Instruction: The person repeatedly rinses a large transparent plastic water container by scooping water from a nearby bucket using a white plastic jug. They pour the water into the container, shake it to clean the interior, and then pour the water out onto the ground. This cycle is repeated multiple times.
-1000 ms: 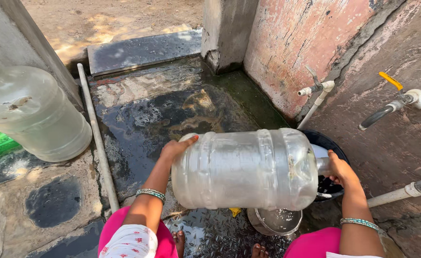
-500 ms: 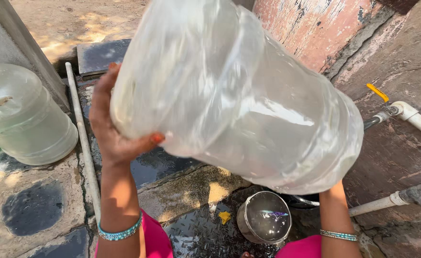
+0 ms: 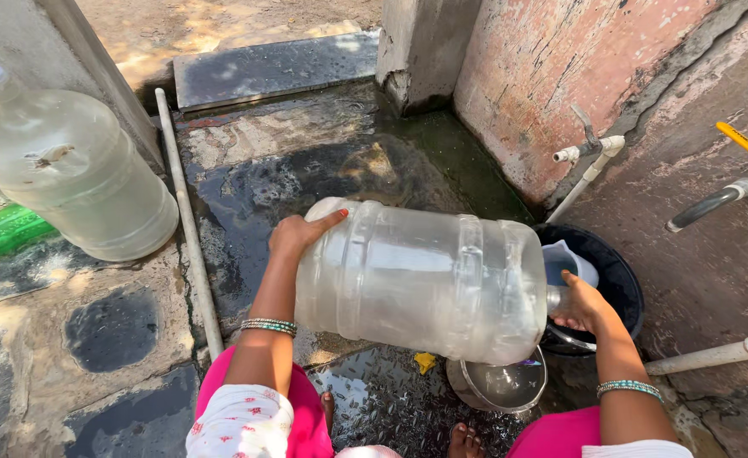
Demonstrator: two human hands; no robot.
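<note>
A large clear plastic water jug (image 3: 421,280) lies on its side in front of me, held between both hands. My left hand (image 3: 298,231) presses flat against its base end at the left. My right hand (image 3: 583,303) grips the neck end at the right, above a black tub (image 3: 616,271). A small steel pot (image 3: 501,383) sits on the wet ground under the jug's shoulder. A pale blue scoop (image 3: 565,259) rests inside the tub.
A second big jug (image 3: 69,174) with a white cap stands at the left beside a green bottle (image 3: 1,229). White pipes and taps (image 3: 590,153) stick out of the right wall. A thin pipe (image 3: 189,225) runs along the wet stone floor.
The jug was raised and tipped up close to the camera half a second ago; now it is back down and horizontal over the steel pot and tub.
</note>
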